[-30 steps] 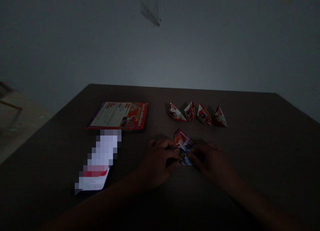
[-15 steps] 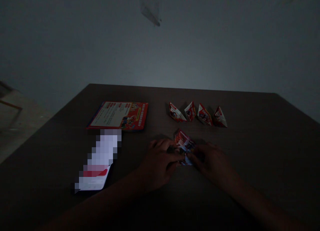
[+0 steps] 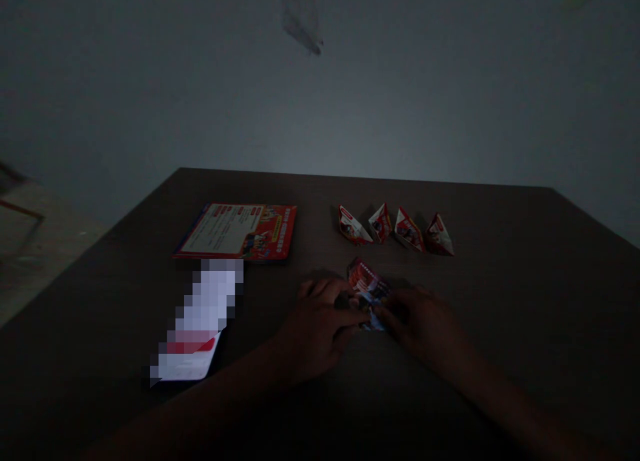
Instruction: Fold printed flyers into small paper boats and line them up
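Note:
A small printed piece of paper (image 3: 369, 279), red at the top and bluish lower down, lies partly folded on the table between my hands. My left hand (image 3: 320, 324) holds its left side, the index finger stretched across the lower part. From the right, my right hand (image 3: 425, 321) pinches the lower edge between thumb and fingers. The two hands nearly meet there and cover much of the paper. Beyond them stands a row of several folded paper boats, among them a left one (image 3: 355, 226) and a right one (image 3: 440, 236), in red and white print.
The dark table (image 3: 500, 274) reaches to a grey wall (image 3: 450, 101). At the left lies a stack of printed cards or booklets (image 3: 225, 231). Nearer, a phone (image 3: 193, 364) is lit, most of its screen blurred. A clear plastic bag (image 3: 301, 21) hangs on the wall. Light is dim.
Both hands stay almost where they were on the paper, with only a slight shift of the left fingertips. Everything else on the table is unmoved.

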Demonstrator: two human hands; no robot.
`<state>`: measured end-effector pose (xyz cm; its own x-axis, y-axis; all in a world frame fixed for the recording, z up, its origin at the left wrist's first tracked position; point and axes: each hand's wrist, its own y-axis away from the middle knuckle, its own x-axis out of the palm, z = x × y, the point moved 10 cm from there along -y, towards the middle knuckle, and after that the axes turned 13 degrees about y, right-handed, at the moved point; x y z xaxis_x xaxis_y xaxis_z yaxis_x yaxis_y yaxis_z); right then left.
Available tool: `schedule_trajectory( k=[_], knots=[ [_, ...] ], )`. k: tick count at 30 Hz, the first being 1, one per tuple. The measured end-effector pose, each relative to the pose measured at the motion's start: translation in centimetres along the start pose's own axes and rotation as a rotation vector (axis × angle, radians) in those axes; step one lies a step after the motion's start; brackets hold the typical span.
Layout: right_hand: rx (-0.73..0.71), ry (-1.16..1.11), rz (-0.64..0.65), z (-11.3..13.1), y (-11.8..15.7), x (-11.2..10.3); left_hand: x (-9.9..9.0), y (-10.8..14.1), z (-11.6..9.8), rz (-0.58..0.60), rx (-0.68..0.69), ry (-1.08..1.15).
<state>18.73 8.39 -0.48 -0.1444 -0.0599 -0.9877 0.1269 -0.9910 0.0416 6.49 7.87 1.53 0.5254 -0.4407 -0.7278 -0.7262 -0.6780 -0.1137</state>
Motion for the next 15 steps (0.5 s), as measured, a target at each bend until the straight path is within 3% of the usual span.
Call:
schedule_trajectory(
  k=[6, 9, 15],
  knots=[
    [0.004, 0.005, -0.024, -0.1, 0.0, -0.1, 0.1, 0.0, 0.1, 0.0, -0.007, -0.012],
    [-0.03, 0.013, -0.102, 0.0, 0.3, -0.9, 0.0, 0.0, 0.3, 0.0, -0.027, -0.015],
    [-0.309, 0.127, -0.364, 4.0, 3.2, -4.3, -0.1, 0.0, 0.1, -0.004, -0.027, -0.011]
  ],
)
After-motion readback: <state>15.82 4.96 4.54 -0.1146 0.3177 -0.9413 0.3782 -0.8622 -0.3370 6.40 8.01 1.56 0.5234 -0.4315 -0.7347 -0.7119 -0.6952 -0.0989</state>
